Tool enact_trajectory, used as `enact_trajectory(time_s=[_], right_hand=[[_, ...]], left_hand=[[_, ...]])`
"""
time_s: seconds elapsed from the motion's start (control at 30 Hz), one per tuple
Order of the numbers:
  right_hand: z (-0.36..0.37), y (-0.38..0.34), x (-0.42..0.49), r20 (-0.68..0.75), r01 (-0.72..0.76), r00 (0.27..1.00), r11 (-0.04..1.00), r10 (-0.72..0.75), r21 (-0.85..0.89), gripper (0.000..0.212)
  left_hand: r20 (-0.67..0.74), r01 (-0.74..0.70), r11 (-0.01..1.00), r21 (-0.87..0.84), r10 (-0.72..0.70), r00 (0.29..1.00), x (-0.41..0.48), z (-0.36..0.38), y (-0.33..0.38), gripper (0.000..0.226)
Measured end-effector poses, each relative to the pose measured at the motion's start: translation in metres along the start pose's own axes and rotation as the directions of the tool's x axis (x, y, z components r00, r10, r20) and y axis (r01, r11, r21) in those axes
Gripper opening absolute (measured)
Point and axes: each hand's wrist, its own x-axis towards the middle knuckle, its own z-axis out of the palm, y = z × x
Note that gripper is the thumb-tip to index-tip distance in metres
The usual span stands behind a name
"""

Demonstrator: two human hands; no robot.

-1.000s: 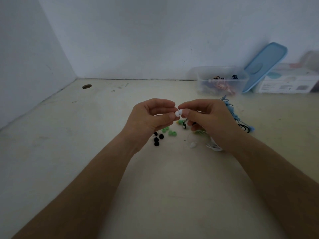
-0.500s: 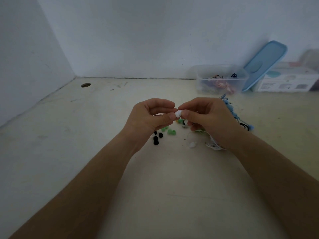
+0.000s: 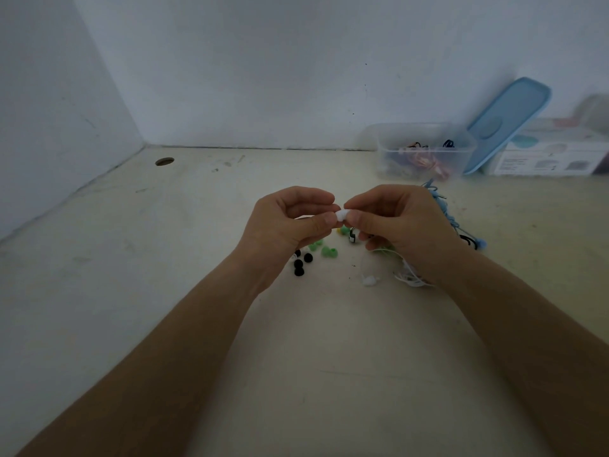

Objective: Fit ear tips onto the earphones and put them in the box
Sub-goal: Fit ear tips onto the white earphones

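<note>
My left hand (image 3: 290,219) and my right hand (image 3: 402,222) meet fingertip to fingertip above the table, both pinching one small white piece (image 3: 342,215), a white ear tip against a white earbud; which hand has which part I cannot tell. The white cable (image 3: 412,278) trails down under my right wrist. Loose on the table below lie black ear tips (image 3: 301,262), green ear tips (image 3: 324,249) and a white ear tip (image 3: 369,280). The clear plastic box (image 3: 425,150) stands at the back right with coiled earphones inside.
A blue lid (image 3: 509,122) leans against the wall beside the box, with a white carton (image 3: 553,153) to its right. Blue and black earphone cables (image 3: 461,225) lie behind my right hand. A round hole (image 3: 164,161) is in the table's far left corner.
Both hands have stayed together at the white piece, with only small finger shifts. Nothing on the table has moved.
</note>
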Motion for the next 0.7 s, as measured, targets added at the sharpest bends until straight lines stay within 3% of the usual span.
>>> enact_trajectory(time_s=[0.27, 0.47, 0.7], right_hand=[[0.0005, -0.0023, -0.0009, 0.000, -0.009, 1.000, 1.000, 0.009, 0.003, 0.010], [0.0013, -0.0054, -0.0022, 0.039, -0.038, 0.999, 0.999, 0.038, 0.022, 0.030], [0.0004, -0.0064, -0.0019, 0.045, -0.053, 0.998, 0.998, 0.051, 0.044, 0.027]], left_hand=[[0.016, -0.005, 1.000, -0.025, 0.006, 1.000, -0.0001, 0.0008, -0.0007, 0.037], [0.038, 0.027, 0.998, -0.050, -0.025, 0.999, 0.0016, -0.0012, -0.0025, 0.032], [0.067, 0.032, 0.994, -0.102, -0.025, 0.997, 0.0016, -0.0017, -0.0014, 0.036]])
